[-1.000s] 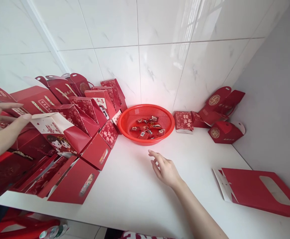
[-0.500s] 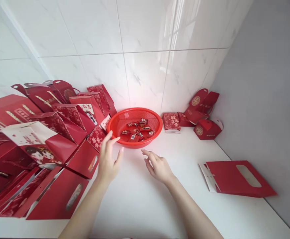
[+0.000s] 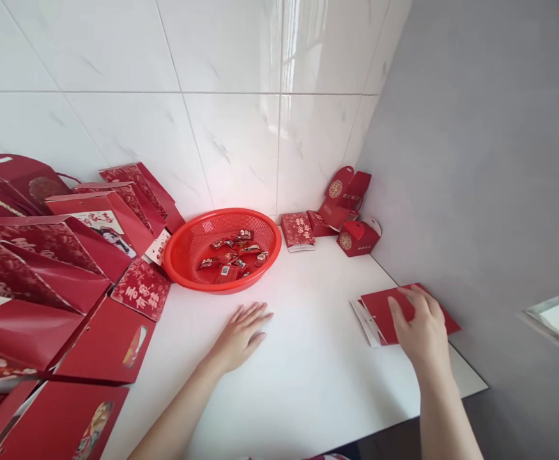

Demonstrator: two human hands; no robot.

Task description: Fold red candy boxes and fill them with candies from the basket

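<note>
My left hand [image 3: 241, 338] rests palm down on the white tabletop [image 3: 303, 364], fingers stretched out and nothing in them. Just beyond it sits a red plastic basket [image 3: 176, 259] holding several small wrapped candies [image 3: 229, 257]. On the right, my right hand [image 3: 421, 326] is over a flat, folded red paper gift bag [image 3: 379, 305], thumb and fingers apart. Its palm covers the middle of the bag; whether the fingertips touch the paper I cannot tell. White inner flaps [image 3: 364, 322] stick out at the bag's left end.
Many red gift bags and boxes [image 3: 92, 338] crowd the left side. By the tiled wall [image 3: 231, 147], a patterned red box [image 3: 298, 229] and small handled boxes [image 3: 359, 237] stand in the corner. A grey panel [image 3: 475, 191] bounds the right.
My right hand has moved from in front of the basket to the folded bag on the right. My left hand has lowered flat onto the table. The view has turned right.
</note>
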